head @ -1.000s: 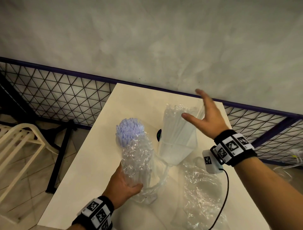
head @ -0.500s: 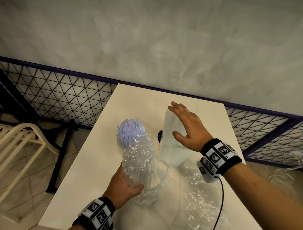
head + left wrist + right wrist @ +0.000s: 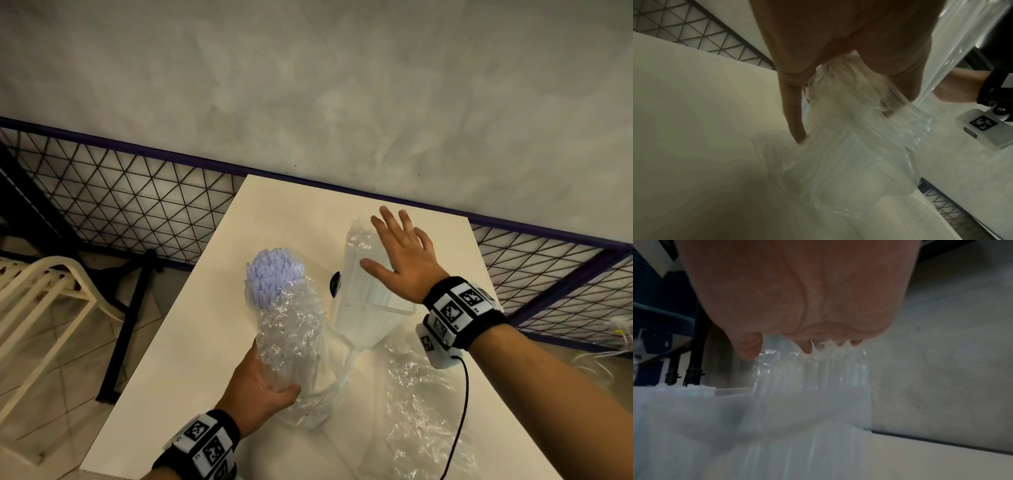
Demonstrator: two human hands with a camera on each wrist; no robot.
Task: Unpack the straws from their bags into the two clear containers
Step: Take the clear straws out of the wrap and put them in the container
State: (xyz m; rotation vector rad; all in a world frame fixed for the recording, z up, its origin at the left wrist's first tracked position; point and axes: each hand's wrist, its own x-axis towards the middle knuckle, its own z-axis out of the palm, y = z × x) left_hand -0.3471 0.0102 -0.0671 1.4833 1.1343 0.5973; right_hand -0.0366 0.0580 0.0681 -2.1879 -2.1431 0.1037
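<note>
Two hands are in view: the left hand [image 3: 260, 390] and the right hand [image 3: 400, 260]. Two straw bundles stand on one desk [image 3: 191, 346]: purple-tipped straws [image 3: 272, 274] and clear straws [image 3: 363, 274]. One empty crumpled bag [image 3: 424, 411] lies there; one cream chair [image 3: 41, 291] stands beside it.

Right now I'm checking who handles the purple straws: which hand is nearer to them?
Left. The left hand grips the bag directly below the purple straws; the right hand is off to their right, open over the other, clear bundle.
</note>
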